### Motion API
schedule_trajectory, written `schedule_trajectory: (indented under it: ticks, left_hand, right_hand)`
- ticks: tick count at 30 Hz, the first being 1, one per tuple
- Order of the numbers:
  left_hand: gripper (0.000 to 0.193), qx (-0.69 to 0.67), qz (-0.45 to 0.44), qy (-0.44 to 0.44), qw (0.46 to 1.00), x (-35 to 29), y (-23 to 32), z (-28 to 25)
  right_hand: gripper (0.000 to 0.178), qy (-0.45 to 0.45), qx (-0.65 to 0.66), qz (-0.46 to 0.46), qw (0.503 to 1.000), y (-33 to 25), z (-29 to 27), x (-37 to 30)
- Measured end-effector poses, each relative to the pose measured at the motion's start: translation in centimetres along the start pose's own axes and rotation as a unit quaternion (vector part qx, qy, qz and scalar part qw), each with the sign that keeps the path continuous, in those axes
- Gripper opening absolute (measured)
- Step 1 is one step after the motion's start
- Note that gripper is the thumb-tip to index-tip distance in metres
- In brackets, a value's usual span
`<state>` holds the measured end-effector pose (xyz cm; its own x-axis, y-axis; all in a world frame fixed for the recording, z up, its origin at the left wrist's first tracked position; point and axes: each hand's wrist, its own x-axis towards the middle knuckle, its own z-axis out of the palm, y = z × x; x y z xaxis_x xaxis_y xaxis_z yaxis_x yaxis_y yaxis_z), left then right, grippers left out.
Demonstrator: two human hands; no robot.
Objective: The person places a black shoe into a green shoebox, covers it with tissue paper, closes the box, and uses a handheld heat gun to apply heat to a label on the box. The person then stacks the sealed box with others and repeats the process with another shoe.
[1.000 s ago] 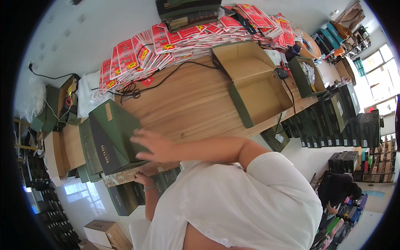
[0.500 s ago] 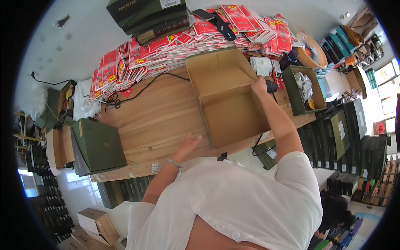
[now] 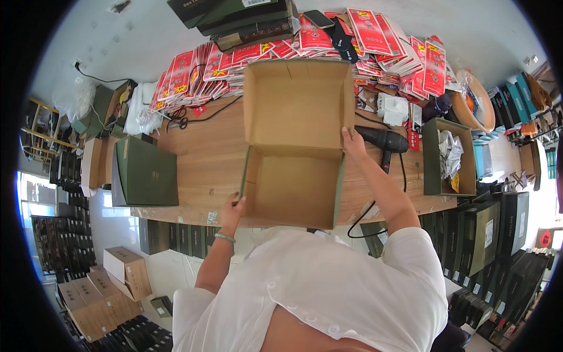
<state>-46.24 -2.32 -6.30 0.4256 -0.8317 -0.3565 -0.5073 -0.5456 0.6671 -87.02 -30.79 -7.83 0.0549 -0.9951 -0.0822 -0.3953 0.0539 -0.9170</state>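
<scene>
In front of me on the wooden table stands an open shoe box [image 3: 293,188], green outside and bare brown cardboard inside. Its hinged lid [image 3: 296,100] is raised toward the far side, and nothing lies in it. My left hand [image 3: 232,210] grips the box's near left wall, thumb up and the fingers partly hidden. My right hand [image 3: 353,142] holds the right edge where lid and box meet. Just right of that hand a black hair dryer [image 3: 382,139] lies with its cord trailing toward the near edge.
A closed green box [image 3: 149,173] stands at the table's left end. Many red printed packets [image 3: 234,58] line the back, with stacked dark boxes [image 3: 246,23] behind. Black scissors [image 3: 182,119] lie back left. At right, a green box [image 3: 448,176] holds crumpled wrapping.
The open box has moved left and turned to face me squarely. My left hand, empty before, has taken hold of its left wall. The hair dryer has come into fuller view.
</scene>
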Motion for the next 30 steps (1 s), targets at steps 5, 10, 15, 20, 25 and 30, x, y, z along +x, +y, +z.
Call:
schedule_trajectory:
  ticks: [5, 10, 15, 20, 25, 30]
  left_hand:
    - [0.069, -0.29, -0.078, 0.128, 0.945, 2.3, -3.6, -1.7]
    - [0.081, -0.413, -0.108, 0.065, 0.902, 1.9, -3.2, -4.6]
    - [0.083, -0.459, -0.05, -0.088, 0.883, 0.9, 4.5, -6.8]
    - [0.075, -0.239, 0.037, -0.119, 0.963, 2.1, 5.3, -5.0]
    - [0.071, -0.107, 0.058, -0.045, 0.992, 3.9, 2.7, -0.6]
    - [0.079, -0.159, -0.009, -0.055, 0.986, 7.2, -1.7, -3.5]
  right_hand:
    - [0.067, -0.011, -0.216, -0.125, 0.968, -0.7, 0.0, -2.2]
    - [0.079, 0.027, -0.003, 0.066, 0.997, 3.2, -1.5, -6.6]
    - [0.081, -0.005, 0.192, 0.284, 0.939, -4.0, -1.0, -16.1]
    - [0.088, -0.135, 0.128, 0.16, 0.969, -5.5, 3.7, -20.3]
    - [0.087, -0.07, 0.075, 0.138, 0.985, -1.4, 7.1, -18.7]
    - [0.07, -0.099, 0.064, -0.015, 0.993, -10.5, 6.1, -17.6]
